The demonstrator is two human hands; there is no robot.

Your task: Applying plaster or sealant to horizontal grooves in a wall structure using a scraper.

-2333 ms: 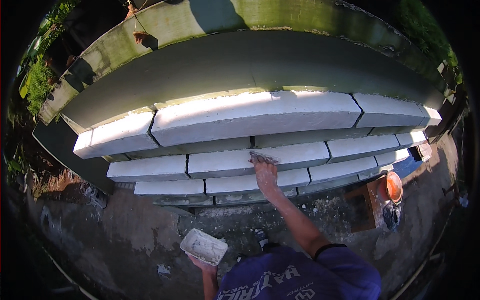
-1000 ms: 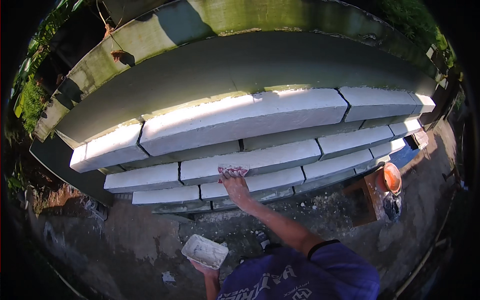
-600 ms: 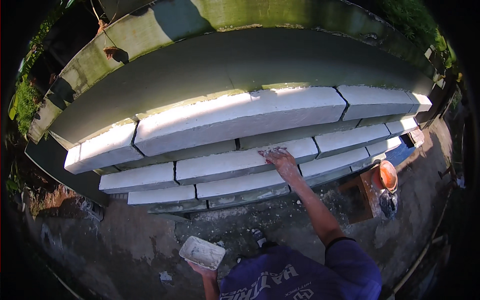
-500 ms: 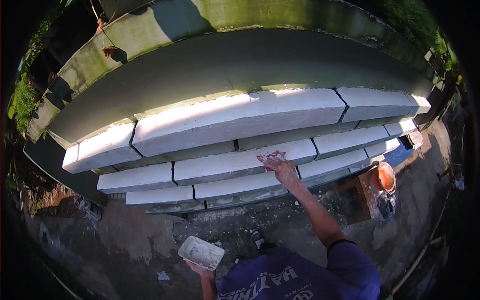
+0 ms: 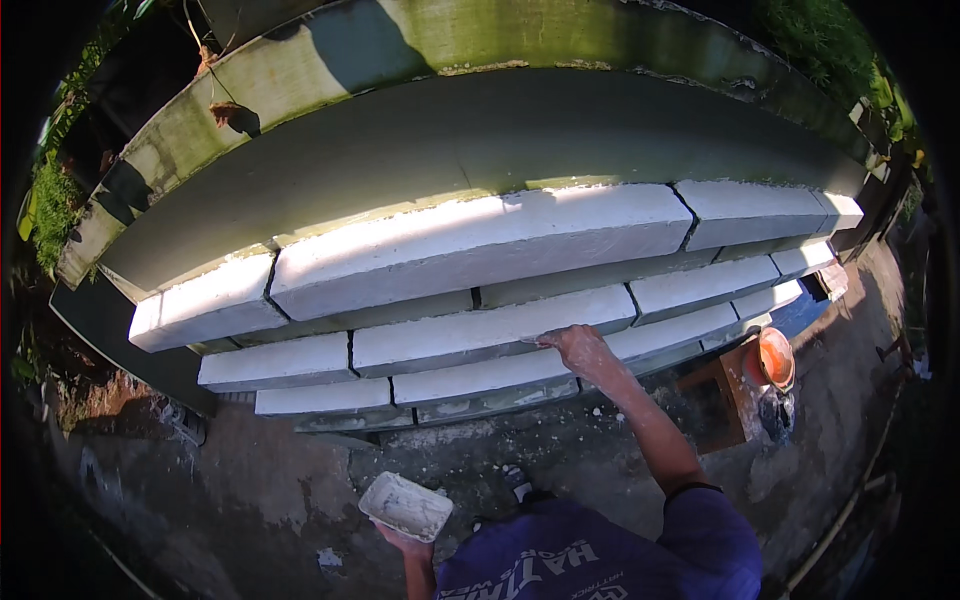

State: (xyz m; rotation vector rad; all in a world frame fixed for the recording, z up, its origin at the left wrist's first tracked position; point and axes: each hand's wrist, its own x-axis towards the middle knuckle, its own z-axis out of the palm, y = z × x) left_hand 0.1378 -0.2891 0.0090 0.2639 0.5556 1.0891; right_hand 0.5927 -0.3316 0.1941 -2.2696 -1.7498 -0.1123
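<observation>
- The white block wall (image 5: 470, 250) is your landmark: several stepped courses of long white blocks, the top course in bright sun, the lower ones in shade. Behind and above it runs a grey rendered band, then an older mossy wall (image 5: 420, 40).
- Below the wall lies rough concrete ground (image 5: 250, 480), stained and scattered with pale crumbs near the lowest course.
- To the right of the wall's lower end stands a dark wooden box or stand (image 5: 725, 405), with an orange bucket (image 5: 775, 357) beside it, close against the blocks.
- Your right hand (image 5: 580, 348) is pressed on the front upper edge of the third course down, right of the wall's middle. The fingers are closed around something flat held against the block; it looks like a small trowel or scraper, but you cannot tell for certain.
- Half a second ago that hand was a little higher on the same course; it has slid down to the joint line. Judged from that, you are working along the seam rather than shifting to a new block.
- Your left hand (image 5: 405, 540) is low, well in front of the wall's base, gripping from beneath a shallow white tray (image 5: 405, 505) of pale mortar. It has stayed in the same spot.
</observation>
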